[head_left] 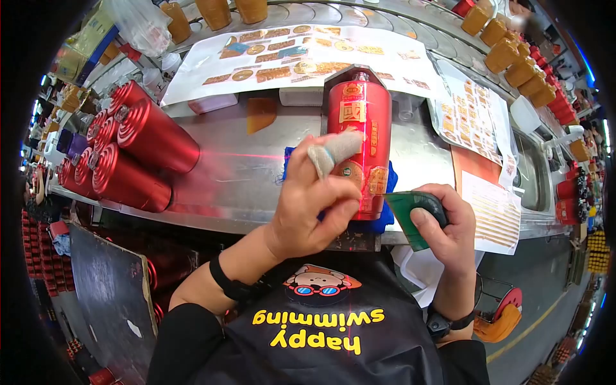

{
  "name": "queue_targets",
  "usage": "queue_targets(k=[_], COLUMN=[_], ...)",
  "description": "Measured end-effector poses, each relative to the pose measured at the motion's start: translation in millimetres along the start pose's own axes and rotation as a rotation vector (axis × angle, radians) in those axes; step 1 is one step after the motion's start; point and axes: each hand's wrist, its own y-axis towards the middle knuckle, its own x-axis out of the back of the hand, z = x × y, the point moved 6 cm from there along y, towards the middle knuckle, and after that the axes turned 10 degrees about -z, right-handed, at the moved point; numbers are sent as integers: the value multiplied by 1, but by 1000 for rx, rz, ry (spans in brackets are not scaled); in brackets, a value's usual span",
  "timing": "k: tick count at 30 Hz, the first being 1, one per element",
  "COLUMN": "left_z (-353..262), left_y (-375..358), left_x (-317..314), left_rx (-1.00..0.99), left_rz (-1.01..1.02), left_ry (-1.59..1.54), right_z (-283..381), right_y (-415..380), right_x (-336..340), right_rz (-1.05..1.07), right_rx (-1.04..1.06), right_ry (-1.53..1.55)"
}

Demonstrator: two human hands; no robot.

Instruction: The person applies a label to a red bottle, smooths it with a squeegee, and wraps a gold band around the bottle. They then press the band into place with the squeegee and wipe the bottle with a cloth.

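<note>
A glossy red bottle (382, 109) with gold label pieces lies in front of me on a blue cloth (393, 170), its neck end against a dark angular stand (333, 78). My left hand (314, 205) rests over its left side, fingers bent and apart, with a wrapped finger pressed on the label. Thumb and forefinger hover close by the lower label. To the right of the bottle's base, my right hand (452, 228) is closed around a green scraper (407, 218) with a dark grip. The scraper's blade points toward the bottle.
Several red bottles (160, 135) lie stacked at the left. Behind the bottle is a white sticker sheet (192, 70) with gold pieces; more sheets (475, 119) lie right, near a sink (536, 173). Brown-capped bottles (504, 54) line the curved conveyor (410, 25).
</note>
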Motion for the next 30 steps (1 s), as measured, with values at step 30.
queue_targets(k=[30], left_z=[45], left_y=[-30], left_x=[-9], left_rx=[460], left_rz=[-3], left_ry=[-262], right_z=[29], right_y=[-16], right_x=[-38], right_rz=[237], right_rx=[603], right_ry=[-680])
